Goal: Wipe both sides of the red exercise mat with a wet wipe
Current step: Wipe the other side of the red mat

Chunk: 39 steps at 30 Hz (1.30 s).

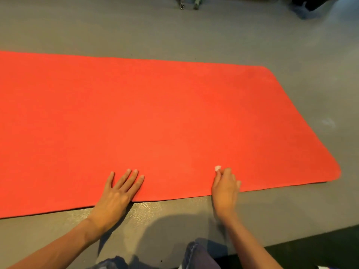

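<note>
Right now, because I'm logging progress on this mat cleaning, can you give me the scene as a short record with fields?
red exercise mat: lies flat on the grey floor; right end in view, left end out of frame
left hand: rests flat on the mat's near edge, fingers straight and spread
right hand: on the mat near that edge, fingers curled round the wet wipe
wet wipe: small white wad showing past the fingertips
underside of mat: hidden
</note>
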Tool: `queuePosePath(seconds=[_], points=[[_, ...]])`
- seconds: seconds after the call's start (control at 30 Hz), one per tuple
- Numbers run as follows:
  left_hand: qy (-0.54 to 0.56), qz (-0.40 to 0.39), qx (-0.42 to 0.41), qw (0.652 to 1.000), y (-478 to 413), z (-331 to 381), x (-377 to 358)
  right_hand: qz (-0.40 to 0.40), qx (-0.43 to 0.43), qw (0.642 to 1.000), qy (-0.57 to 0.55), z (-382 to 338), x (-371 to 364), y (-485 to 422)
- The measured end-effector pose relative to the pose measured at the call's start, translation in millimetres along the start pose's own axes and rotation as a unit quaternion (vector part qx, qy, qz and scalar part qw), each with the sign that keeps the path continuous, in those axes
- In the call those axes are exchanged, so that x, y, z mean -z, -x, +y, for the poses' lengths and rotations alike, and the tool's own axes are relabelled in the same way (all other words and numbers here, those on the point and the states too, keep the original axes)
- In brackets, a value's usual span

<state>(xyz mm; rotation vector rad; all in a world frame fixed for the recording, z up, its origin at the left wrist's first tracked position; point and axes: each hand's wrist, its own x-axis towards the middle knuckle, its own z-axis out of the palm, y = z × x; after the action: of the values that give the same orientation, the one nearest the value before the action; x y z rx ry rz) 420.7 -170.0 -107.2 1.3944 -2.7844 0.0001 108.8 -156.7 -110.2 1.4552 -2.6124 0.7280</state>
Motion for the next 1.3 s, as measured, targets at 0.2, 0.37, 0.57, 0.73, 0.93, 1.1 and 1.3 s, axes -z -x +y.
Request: queuePosePath(seconds=[0.2, 0.37, 0.57, 0.73, 0.93, 1.1, 1.3], points=[[0.027, -0.03, 0.009, 0.999, -0.1, -3.5, 5.5, -0.15, 0.364, 0.919, -0.029, -110.6, -28.9, 56.8], [0.025, -0.031, -0.009, 0.999, -2.5, -11.7, 10.3, -0.086, 0.23, 0.968, 0.04, -39.3, -24.9, -25.8], [-0.006, 0.023, -0.105, 0.994, -13.6, -17.0, 22.7, -0.088, -0.024, 0.993, -0.073, -15.6, -24.1, -63.9], [0.008, -0.003, -0.198, 0.98, -33.4, -11.0, 27.6, -0.18, 0.137, 0.967, -0.117, -74.1, -32.6, 1.1], [0.101, -0.008, -0.165, 0.981, -39.7, -16.3, 29.1, -0.212, 0.247, 0.941, -0.097, -81.4, -27.3, -7.6], [0.213, -0.025, -0.105, 0.971, -49.6, -17.7, 52.8, -0.131, 0.05, 0.987, -0.077, -45.3, -32.1, -73.7], [0.228, -0.192, -0.143, 0.944, -34.7, -13.8, 56.4, -0.204, 0.054, 0.967, -0.144, -48.5, -28.7, -80.2]])
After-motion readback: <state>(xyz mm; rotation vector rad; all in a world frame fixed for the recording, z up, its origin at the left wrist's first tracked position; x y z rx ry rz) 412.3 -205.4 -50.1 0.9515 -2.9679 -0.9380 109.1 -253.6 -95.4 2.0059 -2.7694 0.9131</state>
